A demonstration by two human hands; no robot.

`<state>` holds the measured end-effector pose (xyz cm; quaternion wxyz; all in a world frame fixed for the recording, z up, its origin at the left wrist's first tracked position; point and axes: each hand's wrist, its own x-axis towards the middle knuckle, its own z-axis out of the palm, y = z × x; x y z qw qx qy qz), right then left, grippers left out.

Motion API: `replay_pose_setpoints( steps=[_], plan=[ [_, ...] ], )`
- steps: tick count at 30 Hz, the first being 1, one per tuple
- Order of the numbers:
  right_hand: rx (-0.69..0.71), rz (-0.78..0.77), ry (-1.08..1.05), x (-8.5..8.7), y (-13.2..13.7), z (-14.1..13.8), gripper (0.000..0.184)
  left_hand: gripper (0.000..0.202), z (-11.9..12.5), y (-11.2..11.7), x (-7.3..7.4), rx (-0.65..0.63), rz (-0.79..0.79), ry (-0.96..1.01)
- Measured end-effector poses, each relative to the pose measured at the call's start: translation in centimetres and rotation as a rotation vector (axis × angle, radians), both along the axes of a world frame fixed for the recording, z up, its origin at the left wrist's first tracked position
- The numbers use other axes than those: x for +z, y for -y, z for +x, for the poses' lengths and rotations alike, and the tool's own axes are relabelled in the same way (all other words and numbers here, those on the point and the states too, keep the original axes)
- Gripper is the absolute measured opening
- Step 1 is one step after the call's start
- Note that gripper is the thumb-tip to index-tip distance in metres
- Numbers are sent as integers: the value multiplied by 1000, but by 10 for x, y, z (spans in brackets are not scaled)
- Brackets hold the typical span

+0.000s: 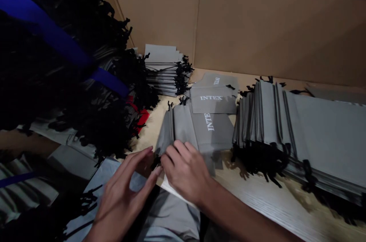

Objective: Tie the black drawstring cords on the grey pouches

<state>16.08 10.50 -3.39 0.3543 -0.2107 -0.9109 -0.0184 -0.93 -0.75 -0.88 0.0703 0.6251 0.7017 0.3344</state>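
Observation:
My right hand (187, 169) is curled with its fingertips pressed together at the near end of a grey drawstring pouch (184, 122). The pouch stands out from under the knuckles, with black cord knots at its far end. Close by on the left, my left hand (126, 185) has its thumb and fingers apart around a dark gap, where black cord partly shows. Its thumb tip nearly meets the right fingertips, and I see nothing held in it. Grey pouches printed INTEX (211, 99) lie overlapping just beyond my right hand.
A stack of grey pouches (162, 53) stands at the back. Large bundles (326, 131) lie to the right. Black-corded bundles, tied with a blue strap (111, 82), are heaped high on the left. A cardboard wall (257, 17) closes off the table's (263, 200) far side.

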Motion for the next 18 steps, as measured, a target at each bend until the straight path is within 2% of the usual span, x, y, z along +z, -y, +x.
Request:
replay_pose_setpoints(
  steps=[3,5,12,18],
  plan=[
    [10,-2,-32,-1,6,-2,16,23,2,-2,0,-52,10,38],
    [8,2,-26,-1,6,-2,16,16,4,-1,2,-44,-10,69],
    [13,1,-31,-2,6,-2,16,11,2,-2,9,25,-69,156],
    [79,-113,72,0,8,-4,15,12,-1,-4,14,74,-143,270]
  ],
)
